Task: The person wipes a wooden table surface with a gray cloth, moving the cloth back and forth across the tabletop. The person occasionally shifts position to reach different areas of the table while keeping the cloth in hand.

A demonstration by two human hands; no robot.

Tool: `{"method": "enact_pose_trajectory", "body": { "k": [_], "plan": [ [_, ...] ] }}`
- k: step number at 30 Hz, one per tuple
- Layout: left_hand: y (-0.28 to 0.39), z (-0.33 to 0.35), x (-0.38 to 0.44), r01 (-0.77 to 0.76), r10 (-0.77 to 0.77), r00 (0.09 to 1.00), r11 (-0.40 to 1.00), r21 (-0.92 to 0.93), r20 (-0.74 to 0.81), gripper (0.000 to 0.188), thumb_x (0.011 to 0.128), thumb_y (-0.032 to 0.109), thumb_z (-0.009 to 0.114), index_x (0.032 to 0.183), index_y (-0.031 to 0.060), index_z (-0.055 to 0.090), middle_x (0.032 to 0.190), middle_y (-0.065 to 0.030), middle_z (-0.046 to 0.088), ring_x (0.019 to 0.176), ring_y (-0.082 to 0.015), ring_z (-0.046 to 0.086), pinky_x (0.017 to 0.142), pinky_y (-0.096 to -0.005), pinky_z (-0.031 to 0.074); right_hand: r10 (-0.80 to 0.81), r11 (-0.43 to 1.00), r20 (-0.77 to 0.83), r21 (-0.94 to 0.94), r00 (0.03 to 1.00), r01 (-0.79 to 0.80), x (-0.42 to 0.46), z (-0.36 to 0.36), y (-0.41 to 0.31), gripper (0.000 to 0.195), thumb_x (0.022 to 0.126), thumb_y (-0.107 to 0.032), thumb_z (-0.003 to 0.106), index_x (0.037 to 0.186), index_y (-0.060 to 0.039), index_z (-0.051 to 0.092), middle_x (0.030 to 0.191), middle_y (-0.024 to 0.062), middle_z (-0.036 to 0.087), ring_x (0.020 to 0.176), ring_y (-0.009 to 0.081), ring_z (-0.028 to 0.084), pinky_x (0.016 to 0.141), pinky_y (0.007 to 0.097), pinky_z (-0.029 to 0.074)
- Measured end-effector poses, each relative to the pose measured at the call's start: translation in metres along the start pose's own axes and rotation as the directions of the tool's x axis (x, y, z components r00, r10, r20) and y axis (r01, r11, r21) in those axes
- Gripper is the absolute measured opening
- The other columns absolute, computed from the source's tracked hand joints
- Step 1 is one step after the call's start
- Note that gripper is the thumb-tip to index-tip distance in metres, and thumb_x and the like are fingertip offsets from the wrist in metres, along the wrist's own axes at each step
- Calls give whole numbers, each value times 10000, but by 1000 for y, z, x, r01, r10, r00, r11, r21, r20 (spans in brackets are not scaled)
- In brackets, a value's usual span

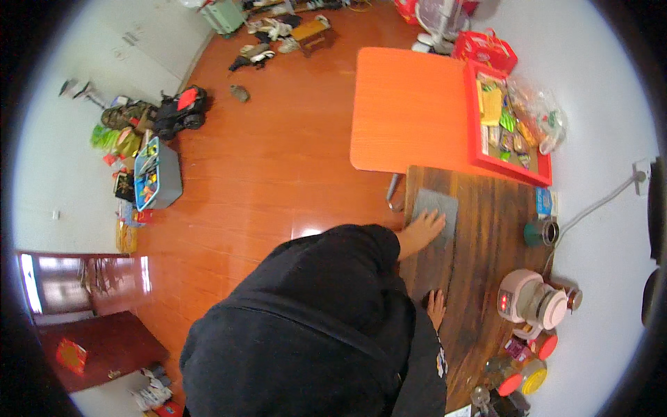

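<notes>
My left hand (424, 229) lies flat with spread fingers on a grey cloth (440, 206), near the end of a dark brown wooden table (479, 224). The cloth lies under the fingers, not gripped. Closer to my body, my right hand (436, 308) rests on the same table near its edge, fingers extended, holding nothing that shows. Black sleeves cover both arms, and my black hooded top hides part of the table edge.
An orange table (411, 109) adjoins, bearing a red tray (473, 120) of packaged snacks. Along the wall stand a metal-rimmed cup (536, 233), a pink electric kettle (513, 297) and several lidded jars (534, 376). A cable (594, 204) runs to the wall socket. A toy bin (169, 180) stands across the floor.
</notes>
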State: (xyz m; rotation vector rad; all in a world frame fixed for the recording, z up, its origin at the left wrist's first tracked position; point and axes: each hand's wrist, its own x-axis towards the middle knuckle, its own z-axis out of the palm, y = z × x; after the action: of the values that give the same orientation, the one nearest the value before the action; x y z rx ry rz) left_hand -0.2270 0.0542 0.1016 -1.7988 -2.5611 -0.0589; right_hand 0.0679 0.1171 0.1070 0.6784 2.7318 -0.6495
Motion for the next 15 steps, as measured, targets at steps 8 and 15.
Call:
{"method": "enact_pose_trajectory", "body": {
  "k": [8, 15],
  "plan": [
    [-97, -4, 88, 255, -255, 966, 967, 4, 44, 556, 891, 161, 531, 1418, 50, 390, 1513, -133, 326, 1379, -360, 306, 1064, -616, 267, 150, 982, 57, 107, 987, -156, -7, -7, -9, 805, 809, -204, 698, 1506, -179, 297, 1592, 93, 196, 1452, 316, 213, 1132, 528, 245],
    [-134, -29, 117, 288, -219, 944, 911, -296, 246, 630, 854, 370, 623, 1349, 27, 436, 1417, -124, 422, 1337, -336, 346, 1008, -651, 294, 255, 948, 42, 188, 966, -258, -3, 2, -19, 771, 778, -164, 712, 1470, -170, 371, 1583, 95, 220, 1440, 327, 236, 1121, 505, 287]
  ]
}}
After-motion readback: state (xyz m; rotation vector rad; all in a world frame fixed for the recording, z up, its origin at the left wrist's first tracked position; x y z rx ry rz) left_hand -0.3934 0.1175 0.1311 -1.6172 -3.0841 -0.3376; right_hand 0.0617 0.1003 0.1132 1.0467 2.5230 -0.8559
